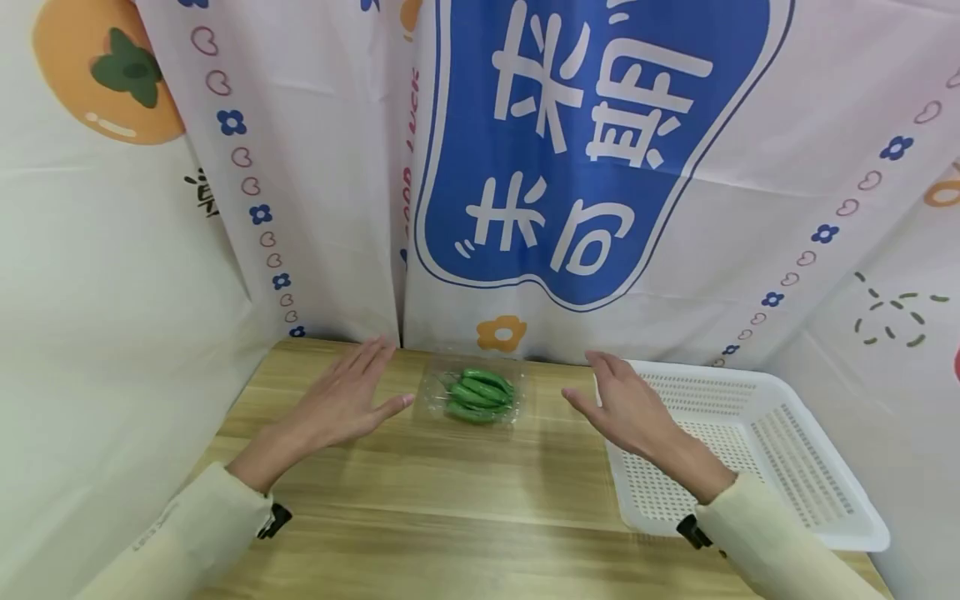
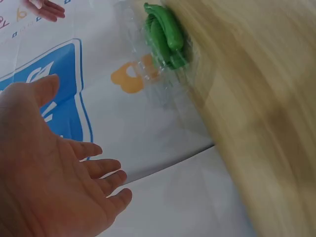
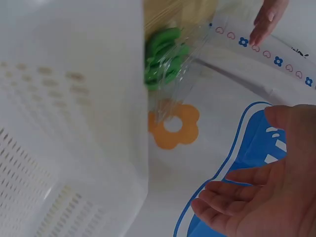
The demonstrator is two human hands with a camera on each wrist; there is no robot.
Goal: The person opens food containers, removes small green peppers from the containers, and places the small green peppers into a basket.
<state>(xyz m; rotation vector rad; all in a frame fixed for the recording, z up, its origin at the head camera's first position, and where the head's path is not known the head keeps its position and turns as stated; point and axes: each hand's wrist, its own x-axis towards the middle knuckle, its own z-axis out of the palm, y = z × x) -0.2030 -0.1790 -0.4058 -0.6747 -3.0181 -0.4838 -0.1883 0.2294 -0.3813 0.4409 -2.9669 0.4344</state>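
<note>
You are holding your left hand (image 1: 341, 396) above the tabletop with its fingers loosely extended, the thumb standing apart and pointing toward the centre. Your right hand (image 1: 628, 408) is mirroring it, its fingers extended in a relaxed fan and its thumb likewise standing apart. Cream-coloured fabric sleeves (image 1: 195, 517) are covering your forearms, and a black strap (image 1: 279, 521) is showing at your left cuff.

Between your hands, nearer the left, several long, glossy green peppers (image 1: 480, 395) are lying in a clear, rectangular plastic container (image 1: 437, 392) (its transparent walls are catching highlights). The container is resting near the far edge of a pale wood-grain tabletop (image 1: 450, 500). To the right, a white, rectangular, perforated plastic basket (image 1: 798, 454) is standing on the table; your right hand is overlapping its left side in the head view.

Beyond the table, a white printed cloth (image 1: 337, 167) is hanging, bearing a blue panel (image 1: 450, 192) with white characters and, just behind the container, an orange flower (image 1: 487, 333).
</note>
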